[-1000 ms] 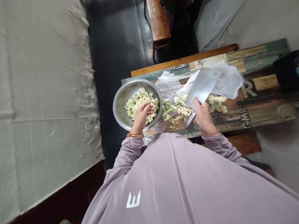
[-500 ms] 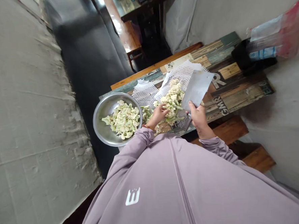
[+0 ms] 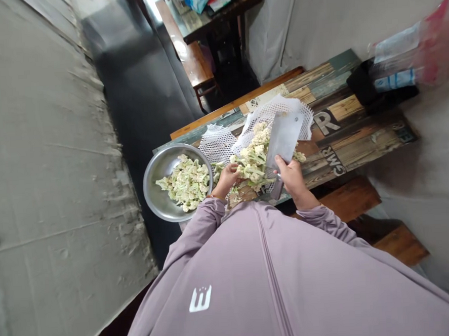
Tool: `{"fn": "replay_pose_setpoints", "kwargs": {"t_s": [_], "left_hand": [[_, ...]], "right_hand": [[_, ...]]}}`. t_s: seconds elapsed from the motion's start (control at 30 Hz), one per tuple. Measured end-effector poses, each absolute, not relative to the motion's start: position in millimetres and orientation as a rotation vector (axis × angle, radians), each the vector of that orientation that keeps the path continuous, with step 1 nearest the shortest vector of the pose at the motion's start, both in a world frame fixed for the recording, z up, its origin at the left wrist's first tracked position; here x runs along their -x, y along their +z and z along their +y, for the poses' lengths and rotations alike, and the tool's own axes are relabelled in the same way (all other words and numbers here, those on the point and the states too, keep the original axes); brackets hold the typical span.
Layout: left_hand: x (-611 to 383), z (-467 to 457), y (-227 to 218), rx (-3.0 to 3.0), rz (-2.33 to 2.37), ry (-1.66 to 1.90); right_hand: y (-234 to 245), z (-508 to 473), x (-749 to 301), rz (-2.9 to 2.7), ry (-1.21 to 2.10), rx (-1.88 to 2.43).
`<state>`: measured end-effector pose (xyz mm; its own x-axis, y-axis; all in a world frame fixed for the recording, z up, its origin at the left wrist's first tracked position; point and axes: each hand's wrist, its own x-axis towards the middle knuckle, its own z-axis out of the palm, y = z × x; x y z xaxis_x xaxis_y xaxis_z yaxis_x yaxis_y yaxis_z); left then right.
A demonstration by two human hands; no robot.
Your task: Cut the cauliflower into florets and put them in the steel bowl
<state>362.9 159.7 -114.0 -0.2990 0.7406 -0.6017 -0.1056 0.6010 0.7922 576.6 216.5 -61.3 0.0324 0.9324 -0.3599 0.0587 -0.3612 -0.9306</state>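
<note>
My right hand [image 3: 291, 176] is wrapped round the handle of a broad cleaver [image 3: 285, 135], its blade tilted over the right side of a cauliflower heap. At the heap's left edge, my left hand [image 3: 228, 178] has its fingers curled closed against the cauliflower [image 3: 254, 156]; a piece seems to be in them, partly hidden. White foam netting [image 3: 217, 142] is spread under and behind the heap. Left of that hand, a steel bowl [image 3: 152, 185] holds many cut cauliflower florets [image 3: 187, 183].
The patchwork wooden table [image 3: 354, 142] runs to the right, where a black object [image 3: 367, 88] and a clear-and-red plastic package [image 3: 411, 55] sit. Behind are a wooden bench [image 3: 191, 61] and another table [image 3: 219, 16]. A grey covered wall [image 3: 57, 173] stands at left.
My left hand has shifted slightly left and its fingers have closed on the cauliflower. The cleaver and my right hand have moved a little left. The view has also shifted slightly.
</note>
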Motion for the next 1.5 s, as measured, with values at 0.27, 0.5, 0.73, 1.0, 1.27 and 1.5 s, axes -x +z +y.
{"fn": "replay_pose_setpoints", "kwargs": {"t_s": [0.27, 0.5, 0.73, 1.0, 1.27, 1.5], "left_hand": [[-346, 95, -88, -0.176, 1.345, 1.119], [-342, 74, -54, -0.220, 1.346, 1.303], [-340, 51, -40, -0.256, 1.395, 1.295], [-331, 43, -41, -0.546, 1.606, 1.193], [-345, 44, -61, -0.218, 1.528, 1.140], [-348, 43, -66, -0.177, 1.526, 1.129]], "right_hand": [[-63, 210, -561, -1.181, 1.567, 1.474], [-52, 193, -545, -1.465, 1.887, 1.100], [-49, 192, -522, -1.531, 1.897, 0.996], [-57, 180, -514, -1.586, 1.892, 0.983], [-67, 169, -514, -1.591, 1.732, 1.105], [-76, 144, -528, -2.259, 1.312, 0.724]]}}
